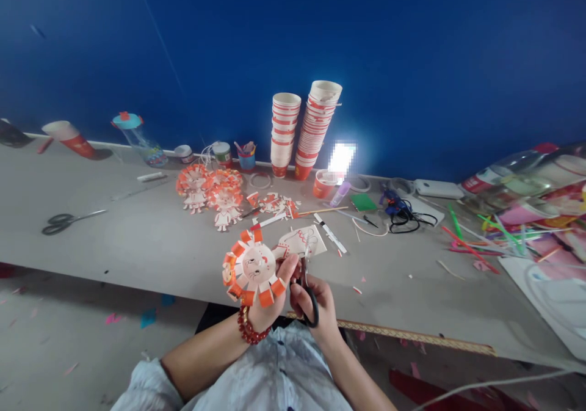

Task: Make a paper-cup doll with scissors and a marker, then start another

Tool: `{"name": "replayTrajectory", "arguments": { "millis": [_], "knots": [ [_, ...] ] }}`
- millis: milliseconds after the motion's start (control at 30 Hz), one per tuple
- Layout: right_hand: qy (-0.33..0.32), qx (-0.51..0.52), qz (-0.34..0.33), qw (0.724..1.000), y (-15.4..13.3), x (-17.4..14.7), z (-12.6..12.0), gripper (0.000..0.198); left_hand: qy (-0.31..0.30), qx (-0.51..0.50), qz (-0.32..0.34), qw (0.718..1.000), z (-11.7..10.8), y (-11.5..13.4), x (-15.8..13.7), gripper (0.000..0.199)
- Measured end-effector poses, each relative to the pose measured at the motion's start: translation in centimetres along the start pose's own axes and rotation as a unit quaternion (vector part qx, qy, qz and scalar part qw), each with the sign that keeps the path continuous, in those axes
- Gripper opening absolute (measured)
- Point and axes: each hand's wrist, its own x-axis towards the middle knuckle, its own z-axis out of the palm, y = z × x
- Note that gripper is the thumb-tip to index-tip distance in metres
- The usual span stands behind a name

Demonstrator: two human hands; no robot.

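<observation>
The paper lion [259, 259] lies gripped in the left hand [273, 305], seemingly against scissors [314, 306] the right hand [325, 308] holds.

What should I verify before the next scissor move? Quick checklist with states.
1. Scissors held in right hand: ok.
2. Paper lion held by left hand: ok.
3. Drawn paper piece between the blades: cannot tell; the blades overlap it in view.
4. Left fingers safely clear of blades: cannot tell; they look close.
5. Spare scissors away from both hands: ok, lying on the table.
</observation>
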Motion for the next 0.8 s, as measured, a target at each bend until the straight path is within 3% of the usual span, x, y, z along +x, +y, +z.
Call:
{"name": "replayTrajectory", "arguments": {
  "millis": [267,467,800],
  "knots": [
    [-0.007,-0.021,0.014,1.0,-0.5,0.0,-0.5,0.051,-0.066,0.032,-0.006,0.997,-1.3,0.7,0.7,0.035],
    [-0.049,-0.036,0.059,0.996,-1.1,0.0,-0.9,0.052,-0.07,0.005,-0.007,0.997,-2.0,0.4,1.2,0.037],
    [-0.072,-0.06,0.052,0.994,-1.2,-0.4,-1.7,0.053,-0.122,0.063,0.005,0.99,-3.1,1.0,1.7,0.038]
  ]
}}
